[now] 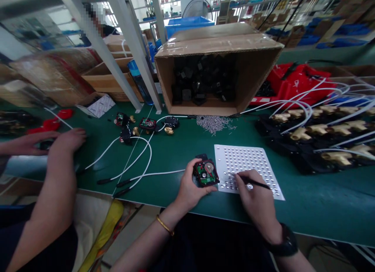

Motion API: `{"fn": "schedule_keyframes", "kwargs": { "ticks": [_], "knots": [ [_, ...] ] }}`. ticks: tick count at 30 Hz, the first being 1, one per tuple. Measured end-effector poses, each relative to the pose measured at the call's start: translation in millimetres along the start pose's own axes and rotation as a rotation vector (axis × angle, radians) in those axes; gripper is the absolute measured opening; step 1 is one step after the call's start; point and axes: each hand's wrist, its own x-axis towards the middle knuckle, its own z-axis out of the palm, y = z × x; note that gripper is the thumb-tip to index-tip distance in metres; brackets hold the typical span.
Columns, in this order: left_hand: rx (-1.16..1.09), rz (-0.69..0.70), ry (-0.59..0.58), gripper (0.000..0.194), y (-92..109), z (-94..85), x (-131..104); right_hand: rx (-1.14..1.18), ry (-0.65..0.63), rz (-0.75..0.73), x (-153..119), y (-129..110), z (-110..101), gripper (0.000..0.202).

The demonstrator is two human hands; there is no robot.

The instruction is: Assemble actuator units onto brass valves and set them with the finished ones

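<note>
My left hand point(190, 188) grips an opened black housing point(206, 173) by its edges. Its green circuit board, with a round metal part and red wire, faces up, and a white cable point(166, 173) runs off to the left. Between the closed fingers of my right hand point(258, 200) is a slim black tool point(258, 182), perhaps tweezers. Its tip points at a white sheet point(220, 155) dotted with rows of small silver discs. The sheet lies flat on the green table, just right of the housing.
A cardboard box point(216, 45) of black parts stands behind a pile of screws point(215, 124). Brass-fitted assemblies point(322, 139) with white cables fill the right side. More opened housings point(148, 124) lie to the left. A co-worker's arms point(57, 178) reach in at far left.
</note>
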Motion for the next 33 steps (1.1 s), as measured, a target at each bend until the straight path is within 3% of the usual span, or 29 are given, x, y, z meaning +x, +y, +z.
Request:
{"fn": "schedule_keyframes", "kwargs": {
  "ticks": [3,6,8,10,14,19,27,33],
  "knots": [
    [-0.002,0.009,0.0,0.079,-1.1,-0.8,0.3,-0.028,0.044,-0.083,-5.3,-9.3,-4.4,0.017],
    [0.005,0.021,0.006,0.078,-2.1,-1.5,0.0,0.3,0.132,0.106,-7.4,-24.8,-10.5,0.017],
    [0.007,0.023,0.006,0.079,-2.2,-1.4,-0.3,0.591,0.096,0.242,-7.1,-39.1,-13.6,0.016],
    [0.006,0.013,0.001,0.079,-1.8,-0.9,-0.5,0.74,0.032,0.283,-6.6,-54.2,-13.9,0.014],
    [-0.006,-0.01,0.007,0.075,-0.2,0.3,-0.7,0.62,0.048,0.177,-6.2,-74.0,-5.5,0.007],
    [-0.021,-0.01,0.008,0.074,1.0,0.1,-0.3,0.485,0.102,0.072,-6.9,-72.4,5.2,0.004],
    [0.016,0.003,0.05,0.069,0.2,1.2,-1.6,0.488,0.09,-0.03,-10.8,-71.1,10.2,0.005],
    [0.042,0.004,0.084,0.069,-1.3,1.9,-3.1,0.517,0.012,-0.079,-5.9,-74.7,7.6,0.007]
  ]
}}
